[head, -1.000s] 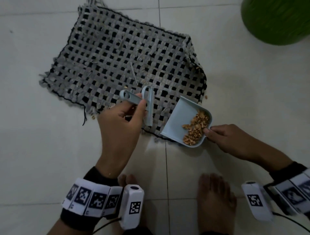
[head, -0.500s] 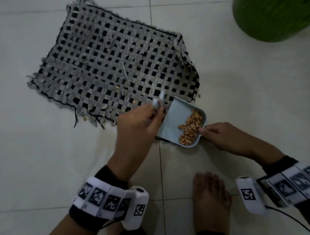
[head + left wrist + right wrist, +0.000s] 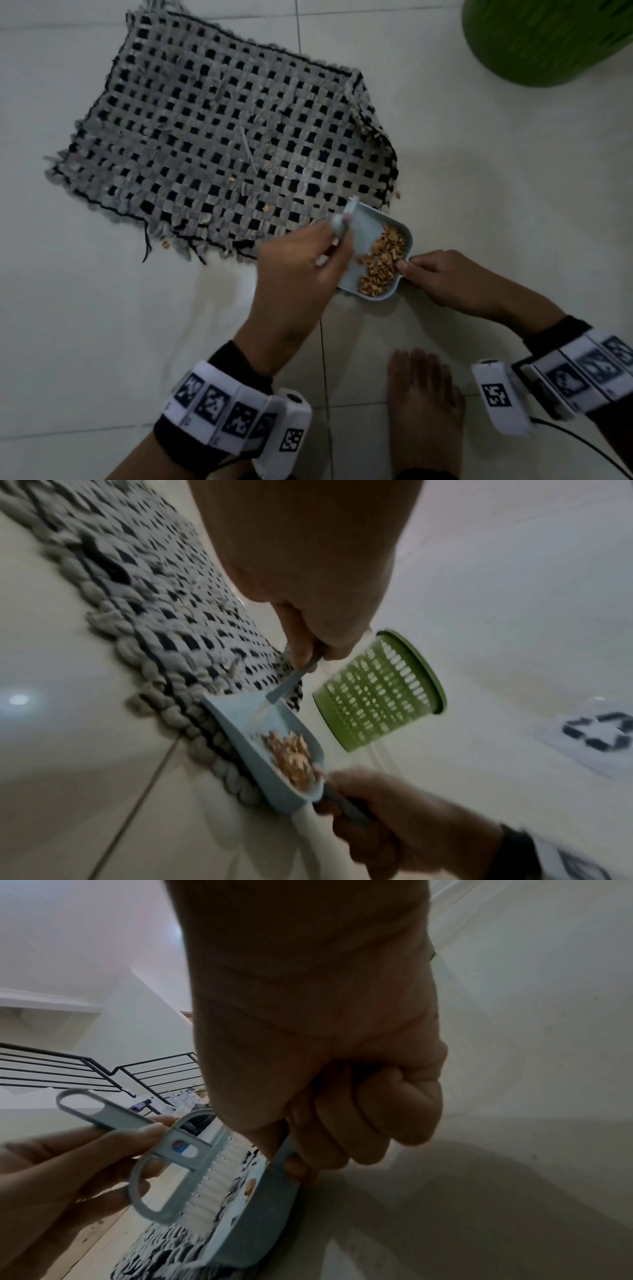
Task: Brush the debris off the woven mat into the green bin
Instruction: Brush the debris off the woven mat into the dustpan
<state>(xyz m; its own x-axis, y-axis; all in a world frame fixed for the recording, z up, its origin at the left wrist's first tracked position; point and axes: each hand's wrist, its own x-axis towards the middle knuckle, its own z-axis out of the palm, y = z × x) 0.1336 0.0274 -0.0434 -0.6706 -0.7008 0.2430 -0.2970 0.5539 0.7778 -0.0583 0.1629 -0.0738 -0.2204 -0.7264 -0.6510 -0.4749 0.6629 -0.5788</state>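
left hand swept brush into dustpan.

We see the left hand reaching forward from lower left, fingers and thumb pinched on the brush handle, wrist band and camera behind it. The right hand comes in from the right, low to the floor, fingers curled round the dustpan handle, thumb on the rim. A bare foot sits between the forearms.
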